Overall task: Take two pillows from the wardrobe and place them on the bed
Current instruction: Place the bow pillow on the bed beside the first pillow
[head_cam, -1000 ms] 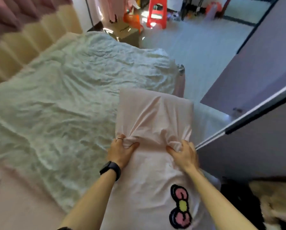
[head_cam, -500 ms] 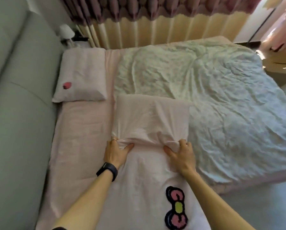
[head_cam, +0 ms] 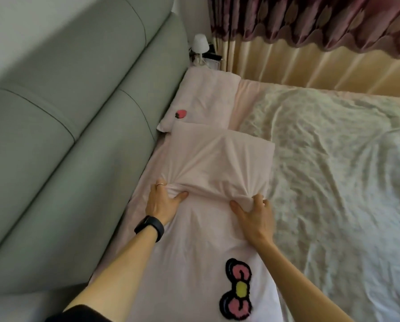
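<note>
I carry a pale pink pillow (head_cam: pixel 219 163) with a pink bow patch near its close end, held out over the head end of the bed (head_cam: pixel 247 105). My left hand (head_cam: pixel 163 201) grips a bunch of its cover on the left side. My right hand (head_cam: pixel 254 211) grips the cover on the right. A second pink pillow (head_cam: pixel 206 103) with a small red patch lies flat at the head of the bed, just beyond the far edge of the held one.
A grey-green padded headboard (head_cam: pixel 66 135) fills the left. A crumpled white blanket (head_cam: pixel 338 170) covers the right of the bed. A small white lamp (head_cam: pixel 200 44) stands in the far corner. Cream and maroon curtains (head_cam: pixel 310 43) hang behind the bed.
The view has swung left from the wardrobe side to the head of the bed. The pillow in my hands now hangs close to the headboard, near the pillow lying there.
</note>
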